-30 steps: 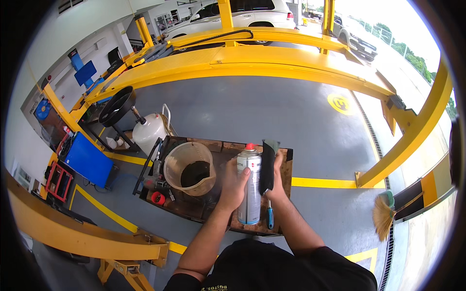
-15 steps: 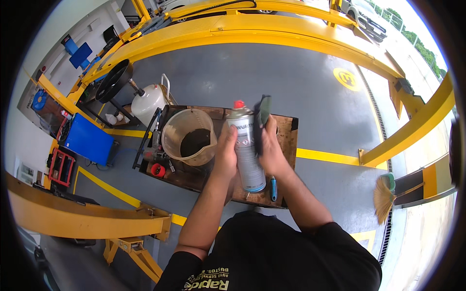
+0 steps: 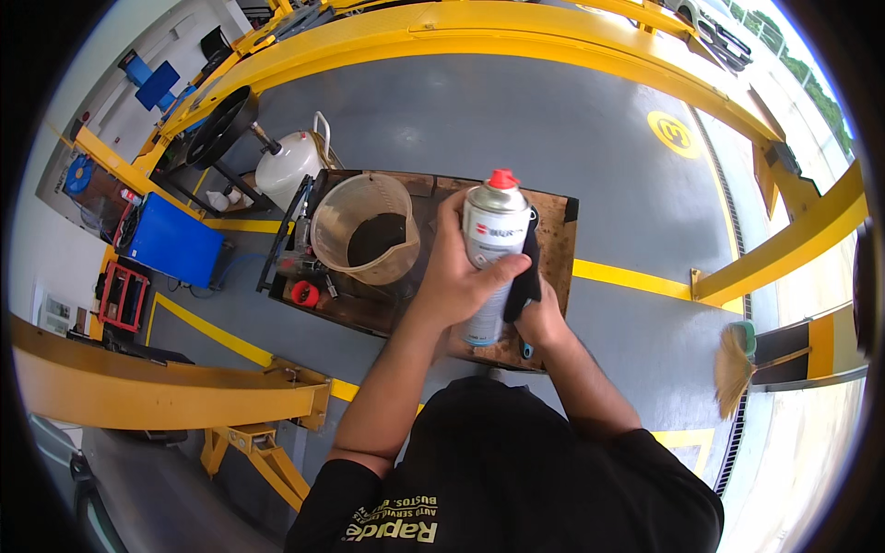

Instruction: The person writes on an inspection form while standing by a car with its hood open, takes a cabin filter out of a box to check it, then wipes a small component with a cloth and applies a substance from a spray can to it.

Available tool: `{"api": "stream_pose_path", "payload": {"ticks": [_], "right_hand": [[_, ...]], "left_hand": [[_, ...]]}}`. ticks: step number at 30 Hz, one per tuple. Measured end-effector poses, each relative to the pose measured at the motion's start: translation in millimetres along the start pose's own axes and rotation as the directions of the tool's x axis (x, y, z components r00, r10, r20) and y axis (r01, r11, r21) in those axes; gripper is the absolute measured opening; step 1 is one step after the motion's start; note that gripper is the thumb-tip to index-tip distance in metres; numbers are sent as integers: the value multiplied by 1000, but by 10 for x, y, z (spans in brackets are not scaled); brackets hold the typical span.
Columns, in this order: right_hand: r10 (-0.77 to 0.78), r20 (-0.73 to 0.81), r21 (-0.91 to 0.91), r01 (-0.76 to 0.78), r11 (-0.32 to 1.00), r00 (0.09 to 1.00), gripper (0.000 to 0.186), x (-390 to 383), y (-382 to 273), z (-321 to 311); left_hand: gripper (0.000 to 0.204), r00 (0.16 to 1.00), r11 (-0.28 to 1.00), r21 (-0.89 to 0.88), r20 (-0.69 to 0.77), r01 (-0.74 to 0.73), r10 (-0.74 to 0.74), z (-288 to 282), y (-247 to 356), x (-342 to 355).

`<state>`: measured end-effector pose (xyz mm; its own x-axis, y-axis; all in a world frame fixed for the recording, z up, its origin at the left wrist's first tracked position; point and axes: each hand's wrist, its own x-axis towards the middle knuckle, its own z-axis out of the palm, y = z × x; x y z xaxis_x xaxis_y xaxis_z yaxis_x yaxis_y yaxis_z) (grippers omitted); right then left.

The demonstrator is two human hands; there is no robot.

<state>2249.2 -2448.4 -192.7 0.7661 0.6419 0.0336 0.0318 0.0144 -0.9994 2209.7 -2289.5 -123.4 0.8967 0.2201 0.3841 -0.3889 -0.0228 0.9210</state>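
My left hand (image 3: 464, 267) is wrapped round a white and silver aerosol can (image 3: 498, 226) with a red cap, its thumb across the front. The can stands nearly upright, cap at the far end, above a brown-stained work tray (image 3: 555, 249). My right hand (image 3: 541, 318) is just right of the can's lower part, closed on a black cloth (image 3: 525, 281) that hangs along the can's side. Some of the right fingers are hidden behind the cloth and can. A blue-handled tool (image 3: 526, 350) shows in part under my right hand.
On the tray's left side is a translucent bucket (image 3: 332, 226) with dark contents, beside a red cap (image 3: 305, 293) and several small tools. A white tank (image 3: 288, 170) stands behind to the left. Yellow lift beams (image 3: 415, 41) cross beyond, and a broom (image 3: 735, 369) stands at right.
My left hand has turned the can, bringing its red cap up and to the right, and its thumb now lies across the front. My right hand has moved lower with the black cloth.
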Motion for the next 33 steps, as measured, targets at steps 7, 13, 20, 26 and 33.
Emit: {"api": "stream_pose_path", "payload": {"ticks": [7,13,20,26,33], "right_hand": [[-178,-172,558,245,792,969,55,95,-486,-131],[-302,109,232,271,934,947,47,128,-720,-443],[-294,-210,-46,291,956,933,44,92,-604,-70],[-278,-321,-16,289,957,905,39,140,-524,-20],[-294,-164,419,336,844,942,40,209,-392,-244]], "left_hand": [[90,992,971,226,115,-75,49,149,63,-196],[89,985,775,629,93,58,-148,183,383,-159],[89,996,306,952,-4,-22,84,289,375,-248],[89,937,21,995,88,-101,338,301,258,-207],[86,986,697,709,15,108,-168,208,464,-154]]}}
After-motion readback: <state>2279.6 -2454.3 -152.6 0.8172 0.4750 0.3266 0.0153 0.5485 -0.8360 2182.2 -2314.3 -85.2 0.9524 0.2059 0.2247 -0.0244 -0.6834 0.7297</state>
